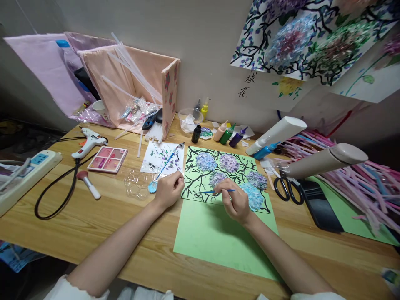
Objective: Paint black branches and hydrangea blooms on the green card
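My right hand [235,202] pinches a thin blue paintbrush [218,191] and holds its tip over a green sheet [218,237] painted with black branches and blue-purple flower clusters [229,163]. My left hand [169,189] rests curled in a loose fist on the sheet's left edge, and I see nothing in it. Just left of it lie a second blue brush [167,163] on a paint-smeared white paper [162,156] and a clear plastic palette [137,183].
Paint bottles [227,134] and a clear bowl [190,120] stand behind the painting. Black scissors [285,186], two white tubes [278,134] and pink strips [359,183] lie at the right. A glue gun [89,141], a pink palette [108,159], a power strip [28,173] and a pink box [137,89] are on the left.
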Tool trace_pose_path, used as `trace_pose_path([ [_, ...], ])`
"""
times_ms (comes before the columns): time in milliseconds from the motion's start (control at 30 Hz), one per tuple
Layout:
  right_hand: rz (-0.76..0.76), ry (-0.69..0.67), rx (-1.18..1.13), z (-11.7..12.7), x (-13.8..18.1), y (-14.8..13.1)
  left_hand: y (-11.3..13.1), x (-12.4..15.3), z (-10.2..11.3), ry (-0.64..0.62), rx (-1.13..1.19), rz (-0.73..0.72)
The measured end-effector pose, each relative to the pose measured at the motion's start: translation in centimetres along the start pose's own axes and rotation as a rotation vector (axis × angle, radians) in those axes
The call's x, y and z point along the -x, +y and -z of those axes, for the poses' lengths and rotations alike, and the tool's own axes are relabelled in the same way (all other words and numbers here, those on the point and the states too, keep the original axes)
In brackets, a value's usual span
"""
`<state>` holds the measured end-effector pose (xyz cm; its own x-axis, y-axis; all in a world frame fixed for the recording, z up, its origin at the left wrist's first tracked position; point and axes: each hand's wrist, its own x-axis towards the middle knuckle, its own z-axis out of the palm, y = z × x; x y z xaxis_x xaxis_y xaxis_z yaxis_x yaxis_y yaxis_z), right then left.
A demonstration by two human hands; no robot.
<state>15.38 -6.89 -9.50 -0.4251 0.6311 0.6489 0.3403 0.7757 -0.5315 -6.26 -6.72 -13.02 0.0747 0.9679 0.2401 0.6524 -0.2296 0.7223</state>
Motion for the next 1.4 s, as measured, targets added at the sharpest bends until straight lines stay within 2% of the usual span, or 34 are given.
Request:
trace_pose_path([
  [300, 0.035, -0.021, 0.007, 0.48, -0.17, -0.41, 0.13, -0.01, 0.08, 0.007, 0.000, -0.006],
  [467, 0.058, 0.036, -0.023, 0.77, 0.05, -0.71, 0.13, 0.02, 0.03, 0.014, 0.004, -0.017],
  [767, 0.054, 0.010, -0.063, 0.08, 0.19, -0.57, 0.01, -0.05, 0.00, 0.018, 0.004, -0.028],
  [1400, 0.065, -0.042, -0.024, 0.21, 0.25, -0.12, -0.12, 0.14, -0.08, 0.026, 0.013, -0.048],
])
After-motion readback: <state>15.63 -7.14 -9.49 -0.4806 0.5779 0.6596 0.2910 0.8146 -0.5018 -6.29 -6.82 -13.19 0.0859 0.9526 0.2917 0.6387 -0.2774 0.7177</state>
